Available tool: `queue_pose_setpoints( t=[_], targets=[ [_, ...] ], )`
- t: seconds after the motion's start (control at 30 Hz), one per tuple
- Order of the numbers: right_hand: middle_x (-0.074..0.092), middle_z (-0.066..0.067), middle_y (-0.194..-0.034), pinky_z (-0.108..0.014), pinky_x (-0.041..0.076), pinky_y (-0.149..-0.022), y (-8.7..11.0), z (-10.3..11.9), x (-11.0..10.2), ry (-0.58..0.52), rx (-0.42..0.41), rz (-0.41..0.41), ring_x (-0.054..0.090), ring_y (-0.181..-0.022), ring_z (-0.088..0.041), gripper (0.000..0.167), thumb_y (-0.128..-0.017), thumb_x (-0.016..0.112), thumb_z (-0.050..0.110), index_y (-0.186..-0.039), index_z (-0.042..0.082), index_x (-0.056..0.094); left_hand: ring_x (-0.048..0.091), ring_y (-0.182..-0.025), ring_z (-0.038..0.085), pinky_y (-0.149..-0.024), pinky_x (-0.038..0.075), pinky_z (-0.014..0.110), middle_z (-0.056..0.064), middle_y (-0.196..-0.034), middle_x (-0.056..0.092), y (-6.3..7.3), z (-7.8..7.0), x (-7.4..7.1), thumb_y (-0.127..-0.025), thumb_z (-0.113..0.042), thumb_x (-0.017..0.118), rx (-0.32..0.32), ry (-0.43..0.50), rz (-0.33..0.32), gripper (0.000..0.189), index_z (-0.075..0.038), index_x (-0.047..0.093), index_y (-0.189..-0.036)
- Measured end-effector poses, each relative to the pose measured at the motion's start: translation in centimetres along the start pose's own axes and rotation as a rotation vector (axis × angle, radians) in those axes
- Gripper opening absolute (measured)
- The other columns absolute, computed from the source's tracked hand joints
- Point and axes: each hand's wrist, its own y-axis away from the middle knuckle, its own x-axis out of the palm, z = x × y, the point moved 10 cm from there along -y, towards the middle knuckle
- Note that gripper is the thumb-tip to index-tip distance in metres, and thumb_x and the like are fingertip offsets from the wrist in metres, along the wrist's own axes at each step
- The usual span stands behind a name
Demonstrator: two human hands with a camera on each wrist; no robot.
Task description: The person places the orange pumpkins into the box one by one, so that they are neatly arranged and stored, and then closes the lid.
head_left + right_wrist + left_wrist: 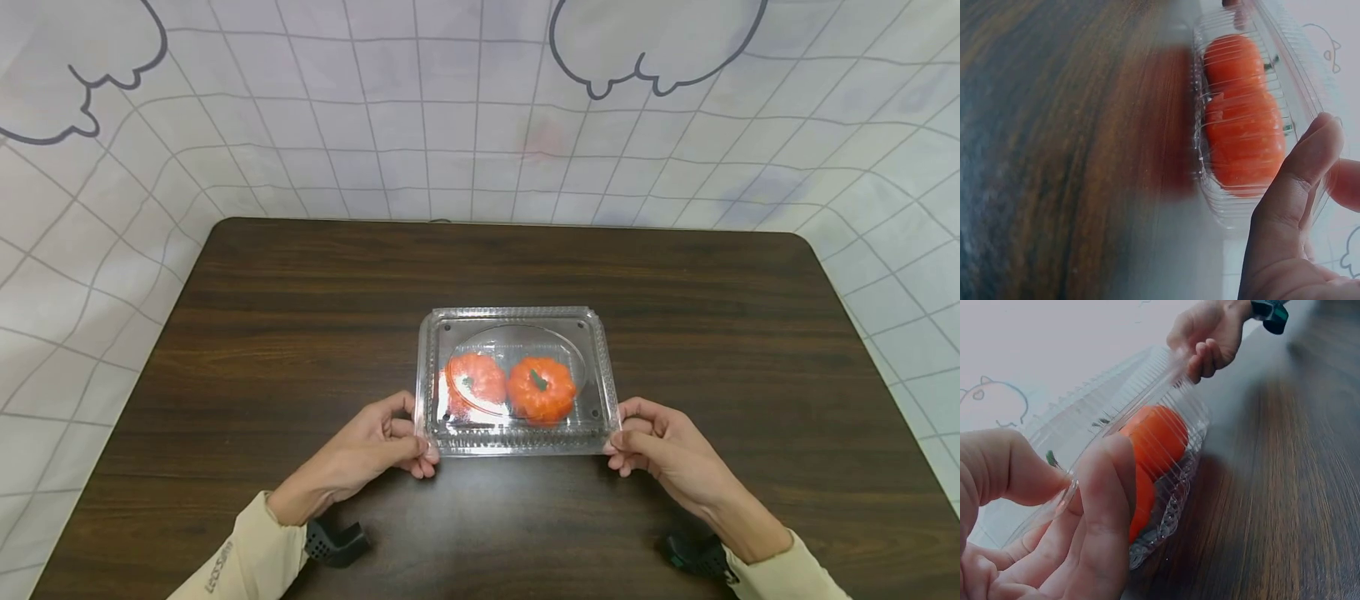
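A clear plastic clamshell container (pixel 517 439) with its lid down is in the middle of the head view. Inside lie two small orange pumpkins (pixel 542 390) with green stems, side by side toward the front. My left hand (pixel 386 442) pinches the container's rim at the front left corner, thumb on top and fingers beneath. At the front right corner my right hand (pixel 660 446) pinches the rim the same way. Both wrist views show the pumpkins (pixel 1155 440) through the ribbed side wall, with the container's base (pixel 1200 144) close over the table.
The dark wood-grain table (pixel 300 292) extends around the container on all sides. Behind it and at both sides hangs a white grid-patterned cloth (pixel 450 125) with cloud outlines. Black wrist cameras (pixel 337 542) sit at both cuffs.
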Motion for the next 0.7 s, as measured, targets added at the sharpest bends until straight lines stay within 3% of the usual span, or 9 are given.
queue_pose_setpoints(
  t=[0.33,0.57,0.7],
  targets=[
    [0.075,0.004,-0.086,-0.019,0.061,-0.063,0.08,-0.02,-0.03,0.025,0.027,-0.024,0.071,-0.073,-0.005,0.017,-0.098,0.058,-0.004,-0.113,0.003,0.054,0.075,-0.078,0.013,-0.074,0.066,0.028,0.008,-0.090,0.078,0.13,0.12,-0.06,-0.099,0.001,0.059,-0.013,0.028,-0.002,0.021,0.002,0.043,-0.114],
    [0.075,0.004,-0.090,-0.023,0.064,-0.070,-0.06,0.05,0.32,-0.064,-0.012,0.037,0.073,-0.079,-0.007,0.014,-0.104,0.052,-0.002,-0.115,0.007,0.053,0.076,-0.080,0.013,-0.075,0.067,0.029,0.009,-0.093,0.078,-0.08,0.41,-0.39,-0.098,-0.001,0.061,-0.044,-0.012,0.001,0.025,0.005,0.045,-0.116],
    [0.076,0.003,-0.094,-0.025,0.065,-0.076,-0.20,-0.21,0.29,-0.052,0.010,0.049,0.074,-0.084,-0.009,0.013,-0.106,0.051,0.002,-0.118,0.007,0.050,0.076,-0.085,0.015,-0.078,0.066,0.029,0.014,-0.098,0.076,-0.15,0.37,-0.75,-0.099,-0.004,0.060,-0.049,-0.041,-0.004,0.025,0.006,0.047,-0.118]
  ],
)
